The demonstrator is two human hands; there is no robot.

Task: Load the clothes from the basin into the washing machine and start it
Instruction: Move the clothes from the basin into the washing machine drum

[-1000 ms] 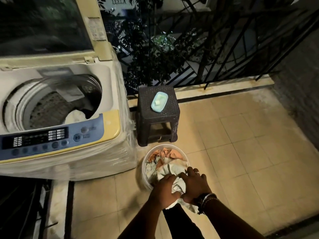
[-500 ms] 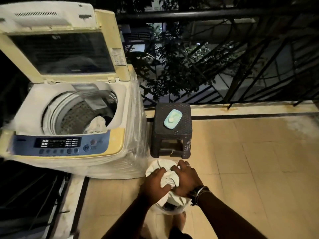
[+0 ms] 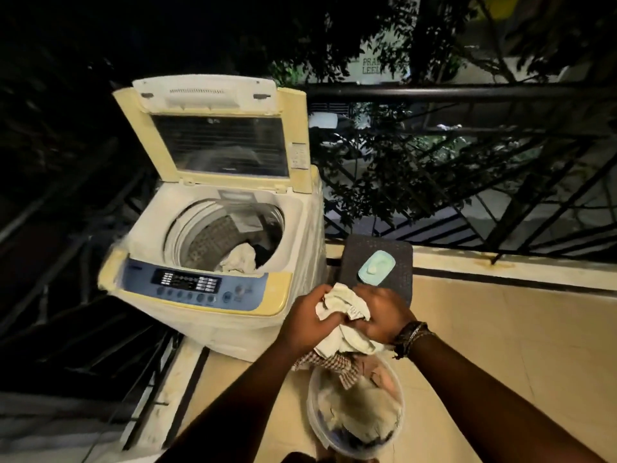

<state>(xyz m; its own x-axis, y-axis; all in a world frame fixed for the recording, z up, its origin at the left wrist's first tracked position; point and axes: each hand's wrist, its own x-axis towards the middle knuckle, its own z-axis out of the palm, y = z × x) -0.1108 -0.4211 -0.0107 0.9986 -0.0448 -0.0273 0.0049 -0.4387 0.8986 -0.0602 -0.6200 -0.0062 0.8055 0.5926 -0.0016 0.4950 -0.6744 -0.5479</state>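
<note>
Both hands, left hand [image 3: 309,317] and right hand [image 3: 384,315], fingers clamped on a pale garment [image 3: 344,307], lift it clear of the basin [image 3: 399,426] toward the open washing machine [image 3: 213,248]

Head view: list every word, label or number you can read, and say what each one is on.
"PRA" above "LEEL", both cut off by leaves: sign on the building behind the railing.
Washing machine control panel: display marks and button labels too small to read.
Sticker on the open lid: print too blurred to read.
Tag on the cloth in the hands: unreadable.

left hand [image 3: 305,317], right hand [image 3: 384,315], fingers clenched, forearms extended
</note>
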